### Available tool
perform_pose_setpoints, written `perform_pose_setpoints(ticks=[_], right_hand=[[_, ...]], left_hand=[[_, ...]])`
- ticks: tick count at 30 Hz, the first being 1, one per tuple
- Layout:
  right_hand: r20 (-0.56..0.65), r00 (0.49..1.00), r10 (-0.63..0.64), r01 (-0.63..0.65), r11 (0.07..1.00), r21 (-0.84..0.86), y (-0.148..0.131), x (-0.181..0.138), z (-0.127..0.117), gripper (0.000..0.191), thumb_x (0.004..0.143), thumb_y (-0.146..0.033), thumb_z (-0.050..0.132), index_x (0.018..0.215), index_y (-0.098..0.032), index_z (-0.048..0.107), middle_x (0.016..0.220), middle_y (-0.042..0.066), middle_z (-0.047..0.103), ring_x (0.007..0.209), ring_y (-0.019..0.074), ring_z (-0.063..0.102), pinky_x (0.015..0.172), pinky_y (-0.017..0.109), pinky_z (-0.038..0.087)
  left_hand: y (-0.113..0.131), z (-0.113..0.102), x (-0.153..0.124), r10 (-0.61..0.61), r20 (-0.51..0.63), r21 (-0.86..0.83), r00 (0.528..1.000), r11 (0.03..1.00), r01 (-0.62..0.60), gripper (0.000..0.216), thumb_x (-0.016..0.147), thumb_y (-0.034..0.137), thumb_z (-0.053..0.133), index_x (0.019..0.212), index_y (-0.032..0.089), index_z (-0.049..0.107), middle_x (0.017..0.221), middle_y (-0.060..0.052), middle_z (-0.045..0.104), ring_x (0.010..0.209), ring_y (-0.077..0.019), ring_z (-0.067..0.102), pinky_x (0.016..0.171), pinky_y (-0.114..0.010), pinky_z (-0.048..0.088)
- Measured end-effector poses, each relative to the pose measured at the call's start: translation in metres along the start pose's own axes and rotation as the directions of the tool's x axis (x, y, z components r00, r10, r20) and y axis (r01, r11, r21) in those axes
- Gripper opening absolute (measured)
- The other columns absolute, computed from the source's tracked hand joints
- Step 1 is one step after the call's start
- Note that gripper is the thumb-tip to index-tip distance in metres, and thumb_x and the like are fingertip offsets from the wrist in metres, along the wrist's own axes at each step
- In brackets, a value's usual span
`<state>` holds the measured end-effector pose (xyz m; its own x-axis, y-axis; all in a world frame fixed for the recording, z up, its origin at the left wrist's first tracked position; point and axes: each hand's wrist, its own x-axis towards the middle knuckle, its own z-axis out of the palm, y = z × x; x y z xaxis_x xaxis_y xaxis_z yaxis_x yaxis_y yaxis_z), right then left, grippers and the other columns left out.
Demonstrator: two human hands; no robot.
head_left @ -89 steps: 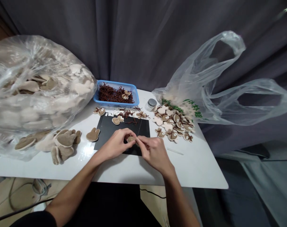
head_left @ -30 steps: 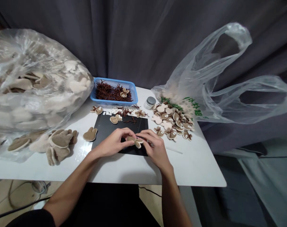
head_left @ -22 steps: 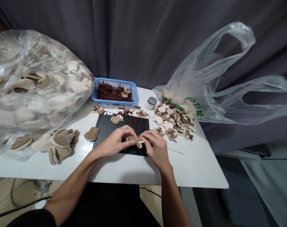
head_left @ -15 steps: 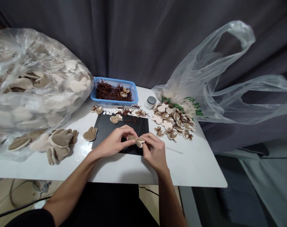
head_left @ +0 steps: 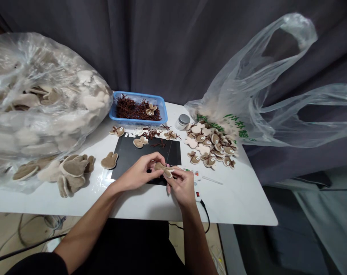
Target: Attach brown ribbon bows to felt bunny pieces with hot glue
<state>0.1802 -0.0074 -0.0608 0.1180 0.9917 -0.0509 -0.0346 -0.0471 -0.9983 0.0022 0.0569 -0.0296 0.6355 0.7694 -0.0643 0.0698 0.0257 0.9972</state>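
My left hand [head_left: 141, 170] pinches a small brown plush rabbit-head piece [head_left: 159, 166] with pale edges over the black mat [head_left: 124, 152]. Close against it, my right hand [head_left: 183, 185] is closed around what looks like a white glue gun [head_left: 196, 176] with a red switch and a black cord. A pink bit near the rabbit's ears seems to be its tip, though my fingers hide most of it. Past my right hand lies a thin clear stick [head_left: 212, 180]. A two-lobed plush piece [head_left: 140, 142] and several dark brown bows [head_left: 152, 133] rest at the mat's far side.
A blue basket [head_left: 137, 123] of brown bows stands at the back, with a grey-lidded jar [head_left: 183, 121] nearby. Finished-looking rabbits with bows [head_left: 209, 159] pile up at right before a plastic bag [head_left: 233, 95]. At left, a large clear bag [head_left: 47, 126] bulges with plush pieces.
The white tool with its cord has come into view in my right hand, beside the plush piece. My left hand keeps its hold on the piece. The view has shifted slightly.
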Motion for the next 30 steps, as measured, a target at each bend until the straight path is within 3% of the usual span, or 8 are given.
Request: perform_pose_setpoints(ticks=[7,16,21,23,27,30], right_hand=[[0.017,1.000,0.009,-0.009,0.999,0.034,0.000,0.000,-0.001,0.038,0.082,-0.050,0.085,0.068,-0.016,0.077,0.083,0.006,0.071,0.034,0.0058,0.049,0.031,0.023,0.037],[0.011,0.997,0.081,-0.081,0.996,0.033,0.000,-0.001,-0.004,0.041,0.078,-0.055,0.087,0.070,-0.016,0.077,0.071,0.003,0.067,0.033,0.0076,0.047,0.031,0.024,0.036],[0.050,0.990,0.134,-0.137,0.988,0.067,0.000,-0.006,-0.002,0.036,0.080,-0.051,0.085,0.071,-0.017,0.074,0.052,-0.003,0.055,0.035,0.0091,0.043,0.035,0.025,0.036],[0.090,0.987,0.134,-0.135,0.991,0.003,-0.004,-0.011,0.002,0.032,0.082,-0.047,0.081,0.071,-0.018,0.074,0.051,-0.004,0.054,0.037,0.0100,0.045,0.038,0.024,0.037],[0.163,0.984,0.078,-0.036,0.969,-0.245,-0.019,-0.022,0.004,0.016,0.087,-0.030,0.073,0.076,-0.019,0.080,0.066,0.001,0.067,0.052,0.0114,0.053,0.048,0.023,0.039],[0.093,0.989,-0.111,0.137,0.921,-0.364,-0.035,-0.023,-0.004,0.015,0.092,-0.026,0.071,0.082,-0.022,0.081,0.077,0.002,0.073,0.065,0.0150,0.060,0.059,0.026,0.047]], left_hand=[[-0.005,0.000,-0.001,-0.114,0.028,-0.295,0.993,0.948,0.117,0.050,0.087,0.039,0.085,0.125,0.019,0.060,0.103,-0.007,0.076,0.088,-0.0176,0.070,0.082,-0.031,0.050],[-0.006,0.007,0.001,-0.128,-0.040,-0.257,0.991,0.960,0.114,0.042,0.081,0.036,0.090,0.113,0.016,0.072,0.105,-0.009,0.080,0.088,-0.0195,0.074,0.081,-0.031,0.055],[-0.004,0.009,0.001,-0.095,-0.072,-0.230,0.993,0.970,0.076,0.035,0.085,0.040,0.086,0.106,0.017,0.069,0.099,-0.007,0.078,0.087,-0.0194,0.073,0.081,-0.032,0.054],[-0.005,0.009,0.001,-0.088,-0.070,-0.237,0.994,0.969,0.069,0.037,0.085,0.043,0.086,0.104,0.018,0.066,0.098,-0.007,0.078,0.087,-0.0202,0.073,0.081,-0.032,0.054],[-0.010,0.008,0.001,-0.084,-0.085,-0.252,0.993,0.966,0.060,0.043,0.088,0.046,0.084,0.113,0.020,0.060,0.098,-0.006,0.076,0.089,-0.0210,0.072,0.078,-0.031,0.050],[-0.013,0.009,0.002,-0.086,-0.103,-0.286,0.991,0.957,0.053,0.054,0.089,0.047,0.083,0.126,0.024,0.051,0.092,-0.003,0.074,0.085,-0.0197,0.070,0.074,-0.030,0.047]])
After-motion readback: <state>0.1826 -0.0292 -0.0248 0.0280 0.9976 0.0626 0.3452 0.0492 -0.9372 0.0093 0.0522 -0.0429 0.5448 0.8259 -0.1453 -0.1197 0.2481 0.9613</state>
